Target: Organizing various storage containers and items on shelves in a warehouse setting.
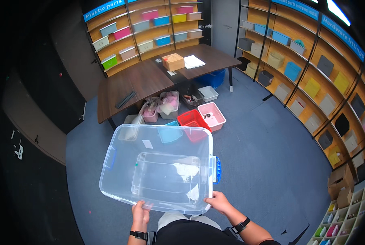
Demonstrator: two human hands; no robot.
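Observation:
A large see-through plastic storage box [121,167] hangs tilted in front of me, its open top facing up toward me. My left hand [140,211] is closed on the near rim, toward its left part. At the near right corner, my right hand [218,203] grips the same rim with the thumb on top. A blue latch handle [218,170] sticks out from the box's right side. A small pale label [147,144] shows on its far wall. Most of the fingers are hidden below the rim or seen dimly through the plastic.
Beyond the box, a red basket [188,117], a pink tub [220,117] and several bins stand on the floor [256,163]. The brown table [127,81] carries a cardboard box [173,62] and white papers [194,61]. Shelves with bins line the back and right. A compartment rack [340,216] stands lower right.

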